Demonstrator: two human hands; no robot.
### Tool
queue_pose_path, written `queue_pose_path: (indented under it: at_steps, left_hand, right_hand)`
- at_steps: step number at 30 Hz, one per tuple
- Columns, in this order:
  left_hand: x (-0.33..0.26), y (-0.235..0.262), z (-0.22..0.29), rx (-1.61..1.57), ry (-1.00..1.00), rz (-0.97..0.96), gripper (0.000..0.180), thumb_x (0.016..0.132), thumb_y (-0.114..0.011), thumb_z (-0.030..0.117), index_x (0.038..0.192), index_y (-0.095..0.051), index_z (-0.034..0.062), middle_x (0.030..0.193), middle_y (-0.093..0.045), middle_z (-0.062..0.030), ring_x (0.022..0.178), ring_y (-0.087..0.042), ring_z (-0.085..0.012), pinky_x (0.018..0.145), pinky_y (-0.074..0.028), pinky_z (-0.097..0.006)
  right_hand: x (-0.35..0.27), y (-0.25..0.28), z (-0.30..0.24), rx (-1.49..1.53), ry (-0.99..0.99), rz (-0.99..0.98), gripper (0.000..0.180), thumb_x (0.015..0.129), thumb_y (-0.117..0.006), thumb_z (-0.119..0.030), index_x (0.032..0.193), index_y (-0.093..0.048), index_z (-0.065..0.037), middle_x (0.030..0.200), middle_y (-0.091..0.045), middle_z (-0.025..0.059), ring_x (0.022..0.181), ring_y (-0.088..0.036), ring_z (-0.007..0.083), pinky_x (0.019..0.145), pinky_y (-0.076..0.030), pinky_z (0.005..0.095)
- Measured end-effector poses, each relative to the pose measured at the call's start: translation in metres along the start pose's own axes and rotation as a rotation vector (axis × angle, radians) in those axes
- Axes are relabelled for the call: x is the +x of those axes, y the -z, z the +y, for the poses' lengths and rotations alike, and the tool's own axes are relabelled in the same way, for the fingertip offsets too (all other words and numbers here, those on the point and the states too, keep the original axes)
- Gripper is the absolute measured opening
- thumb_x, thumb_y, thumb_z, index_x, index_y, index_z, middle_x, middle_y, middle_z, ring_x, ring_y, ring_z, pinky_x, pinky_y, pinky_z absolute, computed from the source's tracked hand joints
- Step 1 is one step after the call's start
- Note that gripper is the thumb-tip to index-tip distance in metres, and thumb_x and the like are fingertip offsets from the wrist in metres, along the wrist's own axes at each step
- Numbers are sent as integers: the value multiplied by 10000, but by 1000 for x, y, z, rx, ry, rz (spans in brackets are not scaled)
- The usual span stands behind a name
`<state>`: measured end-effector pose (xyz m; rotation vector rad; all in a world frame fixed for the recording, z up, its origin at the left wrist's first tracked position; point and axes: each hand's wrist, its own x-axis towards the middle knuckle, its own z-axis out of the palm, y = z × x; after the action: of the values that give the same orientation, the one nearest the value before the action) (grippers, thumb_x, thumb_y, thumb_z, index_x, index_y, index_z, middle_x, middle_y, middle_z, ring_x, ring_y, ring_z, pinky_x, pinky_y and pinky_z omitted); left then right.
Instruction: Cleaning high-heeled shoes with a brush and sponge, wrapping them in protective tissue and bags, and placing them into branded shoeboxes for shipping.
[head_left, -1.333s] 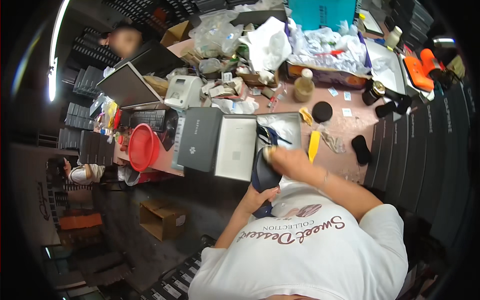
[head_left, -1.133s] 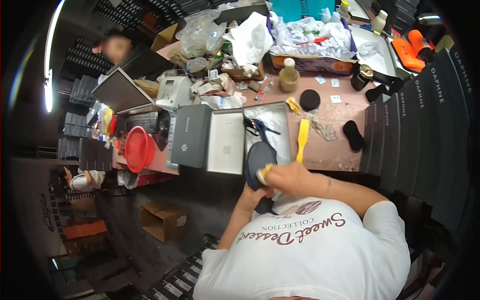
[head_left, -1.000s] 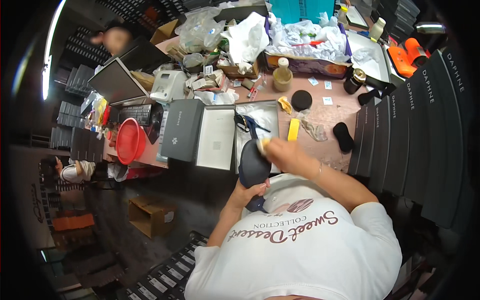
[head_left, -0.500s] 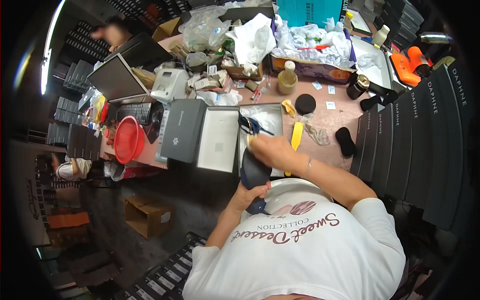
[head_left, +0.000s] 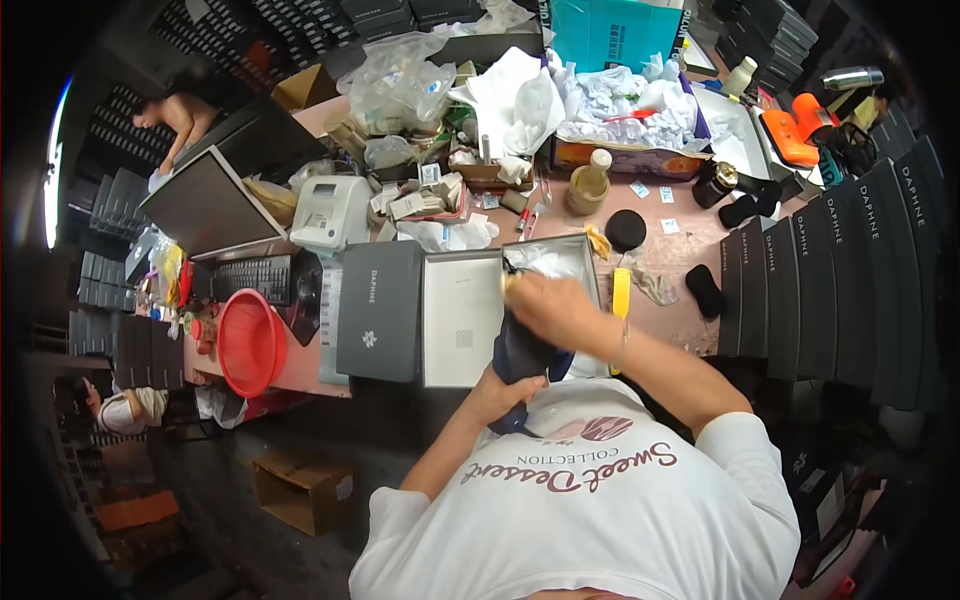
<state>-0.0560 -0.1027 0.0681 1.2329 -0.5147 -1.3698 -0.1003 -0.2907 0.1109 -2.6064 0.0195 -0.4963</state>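
Note:
A dark navy shoe is in front of my chest, its sole side turned up. My left hand grips it from below, thumb laid across it. Over its far end is my right hand, fingers closed on a small pale yellowish piece; I cannot make out its exact kind. Just beyond lies an opened grey shoe box: white paper fills the right part, and the pale inside shows beside it. A grey lid with a flower mark lies on the left. A yellow strip-like tool is right of the box.
Tall stacks of dark shoe boxes border the table's right side. A red basin, keyboard, monitor and label printer stand left. Farther back are a liquid bottle and a paper-filled carton. Another person is far left.
My view has shifted, so the table things appear lower. My right hand stays at the shoe's far end with the yellowish piece. A dark strap over the box paper now hardly shows.

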Motion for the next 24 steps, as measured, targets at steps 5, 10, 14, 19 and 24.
queue_pose_path:
  at_steps: [5, 10, 14, 19, 24]
  left_hand:
    - [3, 13, -3, -36, 22, -30, 161, 835, -685, 114, 954, -605, 39, 762, -599, -20, 636, -530, -80, 574, -437, -229]
    - [8, 2, -8, 34, -173, 156, 130, 835, -661, 75, 923, -594, 7, 782, -611, -53, 600, -514, -94, 553, -436, -245]
    - [10, -3, 4, -80, 60, -10, 282, 799, -676, 29, 1049, -548, 4, 804, -611, -66, 604, -506, -96, 544, -422, -256]
    - [5, -11, -1, -79, 2, 90, 319, 780, -663, 44, 1078, -557, 4, 798, -612, -57, 606, -519, -96, 556, -430, -260]
    - [4, -19, 5, -194, -35, 63, 216, 774, -672, 95, 948, -612, -18, 728, -600, -60, 588, -516, -103, 554, -420, -249]
  right_hand:
    - [-2, -2, -15, 15, -12, -75, 139, 803, -599, -150, 900, -522, -89, 764, -569, 87, 614, -628, 255, 455, -487, 384]
    - [-24, -3, -31, 68, 57, -5, 169, 773, -635, -144, 895, -530, -93, 771, -573, 90, 621, -629, 263, 475, -494, 397]
    - [-19, 3, 0, 18, -140, -16, 141, 787, -616, -161, 886, -539, -97, 762, -589, 80, 624, -632, 257, 478, -498, 391]
    - [-48, 9, -20, 68, 123, -37, 190, 751, -670, -137, 863, -528, -80, 741, -582, 88, 577, -623, 230, 421, -473, 349]
    - [-54, 13, -9, 189, 34, -85, 145, 786, -616, -91, 886, -512, -84, 737, -575, 80, 593, -621, 259, 451, -486, 383]
